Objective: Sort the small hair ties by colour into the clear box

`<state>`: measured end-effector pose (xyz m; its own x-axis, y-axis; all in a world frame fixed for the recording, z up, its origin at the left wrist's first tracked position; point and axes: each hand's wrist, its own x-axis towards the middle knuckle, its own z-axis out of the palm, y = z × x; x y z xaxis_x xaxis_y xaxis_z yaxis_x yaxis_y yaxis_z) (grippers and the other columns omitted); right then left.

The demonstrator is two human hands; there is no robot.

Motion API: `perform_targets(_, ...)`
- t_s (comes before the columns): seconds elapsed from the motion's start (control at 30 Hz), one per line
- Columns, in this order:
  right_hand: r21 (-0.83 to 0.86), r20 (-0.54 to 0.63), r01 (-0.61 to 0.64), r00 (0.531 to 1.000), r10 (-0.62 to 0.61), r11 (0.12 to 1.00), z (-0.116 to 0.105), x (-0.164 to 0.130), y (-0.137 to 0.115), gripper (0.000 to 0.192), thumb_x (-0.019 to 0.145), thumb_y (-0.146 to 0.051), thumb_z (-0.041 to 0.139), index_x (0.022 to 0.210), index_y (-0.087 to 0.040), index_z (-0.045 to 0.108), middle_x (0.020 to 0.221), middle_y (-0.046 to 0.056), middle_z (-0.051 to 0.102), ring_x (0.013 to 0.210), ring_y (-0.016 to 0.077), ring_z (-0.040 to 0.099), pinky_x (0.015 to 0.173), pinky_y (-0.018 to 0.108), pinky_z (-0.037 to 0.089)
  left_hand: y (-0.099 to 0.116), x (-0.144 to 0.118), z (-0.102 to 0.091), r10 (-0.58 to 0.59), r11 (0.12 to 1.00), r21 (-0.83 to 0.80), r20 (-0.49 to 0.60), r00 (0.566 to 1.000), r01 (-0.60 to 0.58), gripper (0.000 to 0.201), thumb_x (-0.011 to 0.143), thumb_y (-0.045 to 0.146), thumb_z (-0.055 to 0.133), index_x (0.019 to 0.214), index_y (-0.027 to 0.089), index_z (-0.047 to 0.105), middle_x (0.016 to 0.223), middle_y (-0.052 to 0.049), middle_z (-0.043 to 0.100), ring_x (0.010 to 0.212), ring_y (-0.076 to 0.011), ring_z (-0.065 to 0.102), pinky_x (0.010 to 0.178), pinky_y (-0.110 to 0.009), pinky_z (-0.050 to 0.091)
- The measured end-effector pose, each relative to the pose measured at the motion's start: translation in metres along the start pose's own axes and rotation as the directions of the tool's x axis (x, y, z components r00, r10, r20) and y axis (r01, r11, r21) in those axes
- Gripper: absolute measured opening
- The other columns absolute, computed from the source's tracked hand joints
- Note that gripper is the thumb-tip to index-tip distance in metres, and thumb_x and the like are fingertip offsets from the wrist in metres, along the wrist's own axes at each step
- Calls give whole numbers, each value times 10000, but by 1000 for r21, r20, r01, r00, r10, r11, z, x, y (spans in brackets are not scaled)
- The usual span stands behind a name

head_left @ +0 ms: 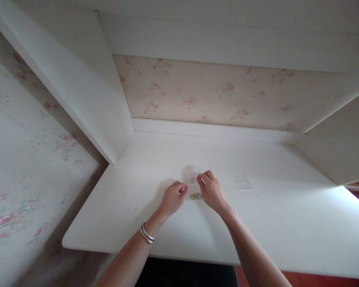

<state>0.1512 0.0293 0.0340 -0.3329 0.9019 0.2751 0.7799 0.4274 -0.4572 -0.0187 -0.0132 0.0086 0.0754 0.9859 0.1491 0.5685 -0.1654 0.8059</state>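
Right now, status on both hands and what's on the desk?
Left hand and right hand pinching a clear plastic bag. Small yellowish piece between them on desk. Clear sheet lies apart, right.

A home room: a white built-in desk [257, 223] sits below floral wallpaper [215, 93], white shelving above it.

White desk [272, 223] in alcove w/ white side panels [86, 91]; floral wallpaper [215, 95] behind & at left; bright light from right.
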Motion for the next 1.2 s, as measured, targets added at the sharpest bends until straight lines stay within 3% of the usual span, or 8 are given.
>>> perform_targets(0.2, -21, 50, -5, 999, 6, 1000, 8, 7, 4, 201, 914, -233, 414, 921, -199, 612, 928, 59, 557, 816, 152, 551, 749, 271, 411, -2, -3, 2, 33, 999, 15, -1, 999, -33, 230, 880, 300, 445, 873, 187, 644, 815, -22, 608, 722, -122, 553, 658, -225, 432)
perform_targets(0.37, 63, -29, -44, 999, 45, 997, 3, -6, 10, 233, 915, -265, 396, 906, -206, 621, 910, 45, 562, 805, 143, 557, 746, 258, 418, 1, -5, 1, 55, 996, 69, 44, 998, -58, 221, 887, 286, 440, 880, 199, 643, 839, -20, 609, 726, -119, 568, 669, -225, 437)
perform_targets(0.63, 217, -152, -238, 950, 274, 947, -6, -37, 42, 308, 875, -419, 425, 875, -213, 654, 830, 31, 569, 670, 134, 540, 644, 260, 427, 10, -10, 6, 193, 946, 229, 172, 966, -230, 195, 888, 288, 477, 926, 240, 663, 881, -21, 633, 801, -142, 593, 781, -282, 420)
perform_targets(0.8, 296, -147, -306, 922, 359, 905, -3, -53, 57, 345, 868, -456, 422, 873, -205, 658, 828, 34, 572, 624, 131, 525, 616, 264, 426, 12, -11, 11, 238, 907, 304, 201, 950, -291, 205, 891, 295, 481, 965, 246, 665, 879, -29, 639, 800, -145, 599, 785, -294, 422)
perform_targets(1.03, 370, -147, -283, 923, 356, 885, -1, -61, 59, 352, 870, -465, 426, 889, -200, 657, 837, 37, 569, 612, 118, 517, 605, 250, 424, 12, -9, 14, 231, 931, 246, 170, 958, -269, 193, 883, 274, 500, 943, 242, 680, 858, -23, 636, 771, -130, 582, 756, -275, 431)
perform_targets(1.2, 389, -143, -258, 931, 335, 884, -3, -63, 60, 331, 874, -445, 427, 894, -206, 655, 843, 31, 569, 600, 107, 516, 575, 235, 416, 11, -3, 12, 130, 987, 77, 128, 983, -140, 237, 888, 332, 481, 911, 215, 686, 826, -27, 615, 678, -107, 546, 630, -225, 441)
